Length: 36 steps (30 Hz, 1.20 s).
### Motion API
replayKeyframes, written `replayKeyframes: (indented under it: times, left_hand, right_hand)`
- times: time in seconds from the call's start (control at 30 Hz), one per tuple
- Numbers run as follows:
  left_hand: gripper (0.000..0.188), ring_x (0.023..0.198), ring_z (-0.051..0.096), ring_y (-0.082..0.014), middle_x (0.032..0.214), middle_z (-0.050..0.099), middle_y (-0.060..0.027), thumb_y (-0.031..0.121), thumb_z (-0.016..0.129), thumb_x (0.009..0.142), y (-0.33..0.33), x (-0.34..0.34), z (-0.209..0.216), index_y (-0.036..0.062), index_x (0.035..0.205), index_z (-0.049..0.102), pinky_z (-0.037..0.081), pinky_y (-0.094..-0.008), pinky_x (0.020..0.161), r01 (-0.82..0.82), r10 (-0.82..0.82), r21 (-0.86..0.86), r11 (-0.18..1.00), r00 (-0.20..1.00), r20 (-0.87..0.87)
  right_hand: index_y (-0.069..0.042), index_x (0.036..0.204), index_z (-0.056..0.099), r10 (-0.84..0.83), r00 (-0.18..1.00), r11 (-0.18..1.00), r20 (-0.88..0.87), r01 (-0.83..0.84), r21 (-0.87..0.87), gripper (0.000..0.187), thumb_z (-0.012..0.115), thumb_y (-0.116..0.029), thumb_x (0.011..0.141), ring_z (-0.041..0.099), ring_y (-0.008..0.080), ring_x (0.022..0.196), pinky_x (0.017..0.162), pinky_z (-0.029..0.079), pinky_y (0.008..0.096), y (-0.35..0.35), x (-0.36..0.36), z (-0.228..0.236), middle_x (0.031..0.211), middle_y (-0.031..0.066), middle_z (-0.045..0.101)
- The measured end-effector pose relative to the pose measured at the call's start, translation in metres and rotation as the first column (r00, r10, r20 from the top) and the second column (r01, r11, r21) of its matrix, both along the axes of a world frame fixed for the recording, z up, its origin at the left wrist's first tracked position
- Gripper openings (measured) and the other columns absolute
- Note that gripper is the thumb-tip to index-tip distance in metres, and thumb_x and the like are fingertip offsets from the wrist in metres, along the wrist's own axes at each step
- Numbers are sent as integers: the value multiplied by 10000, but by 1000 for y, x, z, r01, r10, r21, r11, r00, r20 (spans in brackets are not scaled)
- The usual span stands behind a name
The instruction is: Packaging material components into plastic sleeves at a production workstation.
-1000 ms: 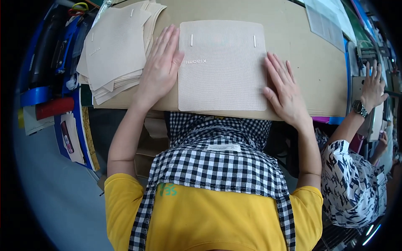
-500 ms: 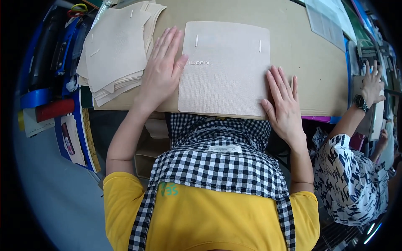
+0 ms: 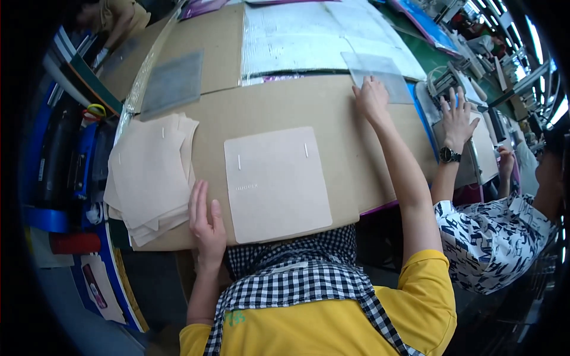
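A beige fabric-textured panel [image 3: 279,202] with rounded corners and two short slots lies flat before me at the table's front edge. My left hand [image 3: 208,228] rests open, thumb apart, between this panel and a stack of similar beige panels [image 3: 151,172] on the left. With my right arm stretched far forward, my right hand [image 3: 372,101] has its fingers bent onto the left part of a translucent plastic sheet [image 3: 395,86]. The fingertips are partly hidden, and the sheet still lies flat.
Brown cardboard [image 3: 285,107] covers the table. A second translucent sheet [image 3: 172,83] lies at the back left, and silvery padded sheeting [image 3: 297,41] at the back. Blue equipment with a red roll [image 3: 74,242] stands left. At right, a co-worker's hand [image 3: 457,121] reaches over a machine.
My right hand has left the panel's right edge and reached forward to the translucent sheet. My left hand has drawn back toward the table's front edge. The view has tilted up.
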<state>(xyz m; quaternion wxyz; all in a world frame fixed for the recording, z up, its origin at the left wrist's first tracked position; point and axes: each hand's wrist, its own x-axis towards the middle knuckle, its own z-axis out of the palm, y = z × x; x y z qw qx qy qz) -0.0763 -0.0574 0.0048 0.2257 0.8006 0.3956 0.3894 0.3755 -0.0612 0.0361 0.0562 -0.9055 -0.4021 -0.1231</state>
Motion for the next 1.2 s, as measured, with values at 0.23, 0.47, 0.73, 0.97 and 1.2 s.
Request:
replayKeyframes:
  times: [0.23, 0.47, 0.73, 0.97, 1.2]
  left_hand:
    - [321, 1139, 543, -336, 1273, 544, -198, 24, 480, 919, -3, -11, -1, -57, 1225, 535, 433, -396, 993, -75, 73, 16, 997, 992, 107]
    - [274, 966, 590, -217, 1087, 606, -128, 43, 490, 935, 5, 9, 40, -36, 1188, 562, 495, -307, 875, 271, -52, -314, 910, 825, 563]
    - [470, 953, 593, -199, 1122, 580, -155, 317, 494, 996, 52, 115, 122, -53, 1282, 451, 510, -307, 837, 789, -10, -433, 435, 485, 874]
    - [266, 710, 589, -156, 941, 650, -114, 159, 549, 952, 92, 99, 148, 2, 1165, 523, 508, -278, 606, 579, 114, -356, 733, 412, 904]
    - [356, 664, 581, -121, 929, 659, -146, 117, 561, 951, 20, 49, 108, -22, 1266, 470, 470, -215, 498, 466, 0, -405, 787, 657, 754]
  right_hand:
    - [22, 879, 691, -11, 993, 991, 116, 27, -133, 239, 560, -176, 850, 665, 346, 725, 624, 520, 468, 88, 56, -13, 841, 182, 690]
    - [42, 877, 667, 239, 907, 681, -346, 98, 726, 281, 532, -203, 898, 605, 189, 622, 564, 489, 293, -21, 62, 161, 790, 130, 667]
    - [81, 1172, 537, 898, 150, 273, -413, 547, 791, 296, 562, -97, 936, 653, 161, 836, 708, 528, 201, -66, -107, 110, 1013, 143, 650]
    - [34, 1322, 466, 906, -87, 420, -414, 74, 905, 411, 544, -82, 936, 637, 233, 979, 838, 531, 314, -107, -149, 78, 1192, 182, 604]
    - [18, 1341, 490, 820, 206, 505, -534, 177, 845, 427, 577, -131, 951, 609, 156, 823, 686, 474, 220, -138, -166, 70, 1030, 147, 656]
